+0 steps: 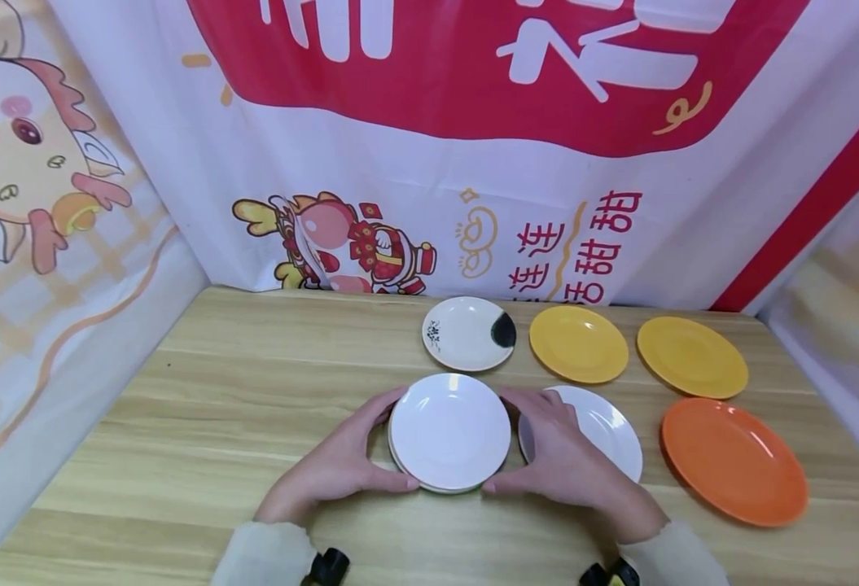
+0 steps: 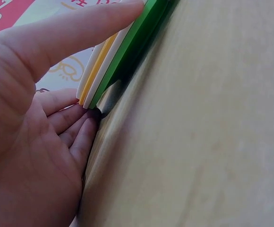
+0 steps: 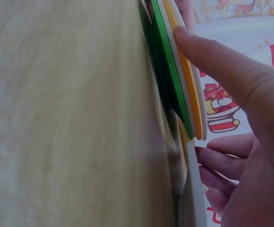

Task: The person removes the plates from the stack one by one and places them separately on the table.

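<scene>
A small stack of plates sits between both hands in the head view, a white plate on top. The left wrist view shows its layers edge-on: white, a yellow plate, white, and a green plate at the bottom. My left hand grips the stack's left side, thumb at the near rim and fingers farther round. On the opposite side my right hand holds the rim likewise, its thumb against the layered edges. Behind the right hand lies another white plate, partly covered by it.
A white plate with a dark green patch lies behind the stack. To its right are a yellow plate and a second yellow plate, with an orange plate nearer. A printed cloth hangs behind the wooden table.
</scene>
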Demonstrator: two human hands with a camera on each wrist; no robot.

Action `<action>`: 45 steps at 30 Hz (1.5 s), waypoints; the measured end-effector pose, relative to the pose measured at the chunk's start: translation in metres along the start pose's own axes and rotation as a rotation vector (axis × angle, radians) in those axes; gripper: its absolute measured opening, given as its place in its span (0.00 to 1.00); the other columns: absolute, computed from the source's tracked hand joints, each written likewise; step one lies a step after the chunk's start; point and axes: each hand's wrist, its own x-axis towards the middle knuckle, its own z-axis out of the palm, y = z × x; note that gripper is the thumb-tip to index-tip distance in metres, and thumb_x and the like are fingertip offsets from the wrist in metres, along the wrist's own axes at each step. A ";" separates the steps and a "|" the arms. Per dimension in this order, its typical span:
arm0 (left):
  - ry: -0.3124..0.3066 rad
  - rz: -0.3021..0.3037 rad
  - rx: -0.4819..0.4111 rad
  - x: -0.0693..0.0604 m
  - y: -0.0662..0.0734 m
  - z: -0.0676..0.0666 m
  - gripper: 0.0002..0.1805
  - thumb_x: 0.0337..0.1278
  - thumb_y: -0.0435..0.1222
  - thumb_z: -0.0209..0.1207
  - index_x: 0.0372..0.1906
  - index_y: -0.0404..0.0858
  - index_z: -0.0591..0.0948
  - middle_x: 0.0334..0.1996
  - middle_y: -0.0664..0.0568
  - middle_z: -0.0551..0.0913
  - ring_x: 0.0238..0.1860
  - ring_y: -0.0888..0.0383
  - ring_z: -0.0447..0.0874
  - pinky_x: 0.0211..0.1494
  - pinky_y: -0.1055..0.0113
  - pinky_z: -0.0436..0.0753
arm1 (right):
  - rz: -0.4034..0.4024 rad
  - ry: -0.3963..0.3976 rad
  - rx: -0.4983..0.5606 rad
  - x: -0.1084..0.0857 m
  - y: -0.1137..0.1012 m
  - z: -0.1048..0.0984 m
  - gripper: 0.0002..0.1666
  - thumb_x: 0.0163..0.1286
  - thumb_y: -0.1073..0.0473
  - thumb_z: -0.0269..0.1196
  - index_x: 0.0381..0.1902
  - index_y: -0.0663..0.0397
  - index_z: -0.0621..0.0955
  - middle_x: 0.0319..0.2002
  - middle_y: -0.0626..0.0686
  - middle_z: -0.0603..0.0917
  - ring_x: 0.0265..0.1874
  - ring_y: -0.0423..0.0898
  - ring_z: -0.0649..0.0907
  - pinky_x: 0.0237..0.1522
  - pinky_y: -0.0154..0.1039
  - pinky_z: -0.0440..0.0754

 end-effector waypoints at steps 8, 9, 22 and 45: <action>-0.006 -0.002 0.001 0.000 0.002 0.002 0.67 0.35 0.45 0.89 0.85 0.51 0.63 0.83 0.53 0.66 0.85 0.48 0.60 0.90 0.39 0.52 | 0.013 -0.011 0.017 -0.002 -0.001 0.001 0.68 0.39 0.32 0.88 0.77 0.45 0.75 0.69 0.48 0.83 0.69 0.52 0.74 0.74 0.61 0.68; -0.007 0.000 0.001 0.001 0.002 0.002 0.67 0.35 0.45 0.89 0.85 0.51 0.63 0.83 0.53 0.66 0.85 0.48 0.61 0.90 0.39 0.52 | 0.018 -0.015 0.014 -0.003 -0.001 0.001 0.68 0.39 0.32 0.88 0.78 0.45 0.75 0.69 0.49 0.83 0.69 0.52 0.75 0.74 0.62 0.68; 0.003 0.003 0.009 -0.002 -0.001 -0.001 0.67 0.36 0.47 0.88 0.85 0.52 0.62 0.84 0.54 0.65 0.85 0.47 0.61 0.90 0.37 0.49 | 0.018 -0.033 0.003 0.004 -0.008 0.004 0.68 0.40 0.34 0.89 0.78 0.46 0.74 0.69 0.48 0.83 0.69 0.49 0.75 0.70 0.55 0.69; 0.337 -0.130 0.014 0.008 0.020 0.014 0.25 0.58 0.37 0.78 0.59 0.34 0.86 0.42 0.48 0.82 0.41 0.57 0.78 0.41 0.74 0.79 | 0.003 -0.013 0.004 0.000 -0.005 0.002 0.69 0.39 0.33 0.89 0.79 0.42 0.74 0.69 0.46 0.83 0.69 0.48 0.75 0.69 0.55 0.68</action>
